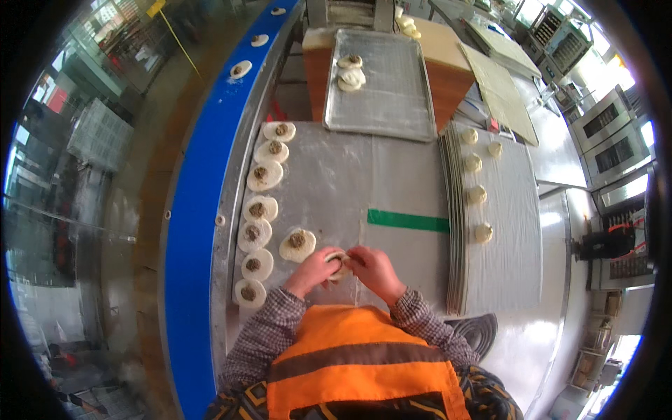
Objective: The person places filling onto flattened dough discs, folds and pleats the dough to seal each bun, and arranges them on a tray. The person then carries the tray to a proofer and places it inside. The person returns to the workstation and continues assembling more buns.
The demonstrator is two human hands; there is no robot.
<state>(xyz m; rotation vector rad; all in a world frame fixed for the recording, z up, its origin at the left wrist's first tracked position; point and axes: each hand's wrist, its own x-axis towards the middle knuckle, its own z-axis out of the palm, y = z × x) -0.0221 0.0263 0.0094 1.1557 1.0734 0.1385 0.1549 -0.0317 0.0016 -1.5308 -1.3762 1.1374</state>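
Close in front of my orange apron, both hands hold one filled dough round (337, 274). My left hand (313, 271) cups it from the left, fingers curled around it. At its right edge, the fingertips of my right hand (376, 271) pinch the dough; the filling is mostly hidden by my fingers. A flat dough round with brown filling (297, 245) lies on the grey table just beyond my left hand. Along the table's left edge runs a column of several more such rounds (257, 208), each with a heap of brown filling on top.
A blue conveyor belt (203, 210) with a few filled rounds passes on the left. At the far side, a metal tray (381, 105) carries some dough pieces. To the right, a stack of cloth-covered boards (504, 266) bears several closed buns (477, 194). Green tape (408, 221) crosses the table.
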